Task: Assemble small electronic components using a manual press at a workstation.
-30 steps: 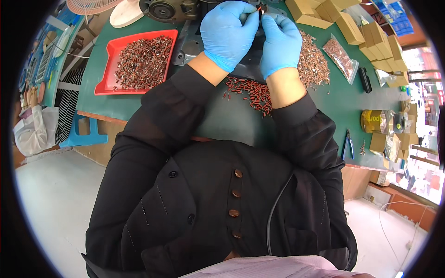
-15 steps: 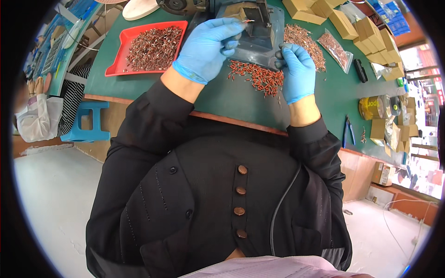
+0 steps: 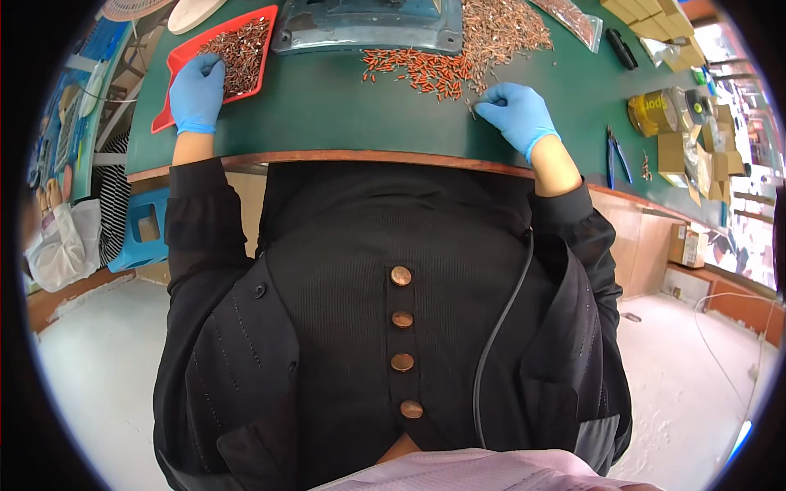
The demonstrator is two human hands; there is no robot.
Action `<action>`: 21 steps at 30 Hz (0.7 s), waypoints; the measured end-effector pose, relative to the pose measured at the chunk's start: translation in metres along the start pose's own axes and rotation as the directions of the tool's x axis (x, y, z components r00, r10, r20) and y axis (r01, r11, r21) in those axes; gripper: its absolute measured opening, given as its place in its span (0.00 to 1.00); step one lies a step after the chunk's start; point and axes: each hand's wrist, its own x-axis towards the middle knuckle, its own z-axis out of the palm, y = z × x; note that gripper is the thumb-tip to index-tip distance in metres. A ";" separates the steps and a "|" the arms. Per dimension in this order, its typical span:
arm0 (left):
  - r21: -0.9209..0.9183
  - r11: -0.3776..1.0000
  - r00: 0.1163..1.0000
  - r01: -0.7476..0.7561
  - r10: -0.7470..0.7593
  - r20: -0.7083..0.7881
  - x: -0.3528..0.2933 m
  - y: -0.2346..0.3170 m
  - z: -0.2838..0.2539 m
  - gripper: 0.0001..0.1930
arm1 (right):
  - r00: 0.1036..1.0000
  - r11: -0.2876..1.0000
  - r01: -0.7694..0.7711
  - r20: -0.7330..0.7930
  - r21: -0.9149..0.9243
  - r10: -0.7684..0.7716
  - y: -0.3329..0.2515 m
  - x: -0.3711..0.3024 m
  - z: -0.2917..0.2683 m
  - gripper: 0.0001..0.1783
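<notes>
My left hand (image 3: 198, 94), in a blue glove, is at the near left part of the red tray (image 3: 266, 57). Its fingers are curled beside the heap of small brown-and-silver parts (image 3: 244, 61); whatever they hold is hidden. My right hand (image 3: 520, 119), also gloved in blue, is low over the green table (image 3: 327, 114). Its thumb and fingers are pinched beside a thin loose piece (image 3: 472, 111); I cannot tell whether they grip it. Just beyond lie a pile of orange-red parts (image 3: 422, 69) and a larger heap of coppery pieces (image 3: 508, 33).
The grey machine base (image 3: 368, 29) stands at the far middle. Rightward are a bag of parts (image 3: 573, 20), a black tool (image 3: 621, 49), blue-handled pliers (image 3: 617, 155), a yellow-labelled jar (image 3: 655, 112) and cardboard boxes (image 3: 673, 155). A blue stool (image 3: 143, 233) stands left of the table.
My left hand has gone from the machine, where it pinched a small part, to the red tray on the left. My right hand has come nearer the table's front edge. The view has shifted.
</notes>
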 end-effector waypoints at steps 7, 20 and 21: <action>-0.365 0.895 0.948 -0.256 0.307 0.086 -0.050 0.083 0.034 0.10 | 0.995 0.895 -0.039 0.065 -0.444 0.076 -0.023 0.006 0.010 0.14; -0.670 0.713 0.773 -0.204 0.538 0.336 -0.100 0.155 0.046 0.09 | 0.970 0.621 -0.185 0.244 0.762 -0.010 -0.037 -0.012 0.006 0.10; -0.735 0.666 0.774 -0.129 0.531 0.345 -0.104 0.162 0.045 0.11 | 0.967 0.498 -0.213 0.255 0.841 -0.018 -0.040 -0.015 0.008 0.09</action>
